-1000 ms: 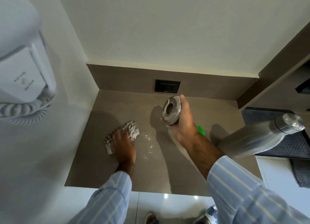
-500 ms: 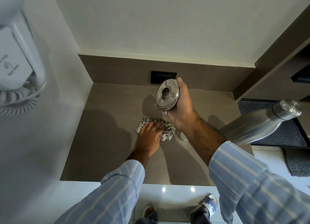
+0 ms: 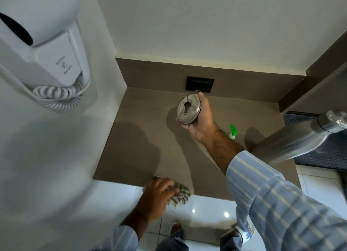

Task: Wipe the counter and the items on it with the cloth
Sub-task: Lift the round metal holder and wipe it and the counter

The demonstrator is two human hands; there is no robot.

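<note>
Brushed steel fills my right hand [image 3: 201, 123]: a round metal ashtray [image 3: 189, 108], fingers clamped around its rim, lifted clear of the brown counter [image 3: 142, 153] and tilted so I look into its central well; what I see in there is dark, and I cannot tell whether anything lies in it. My left hand [image 3: 156, 192] presses a striped cloth [image 3: 179, 195] at the counter's front edge, fingers curled over it. A steel bottle [image 3: 293, 139], capped, stands at the right, with a green-nozzled spray bottle [image 3: 233, 132] just behind my right wrist.
</note>
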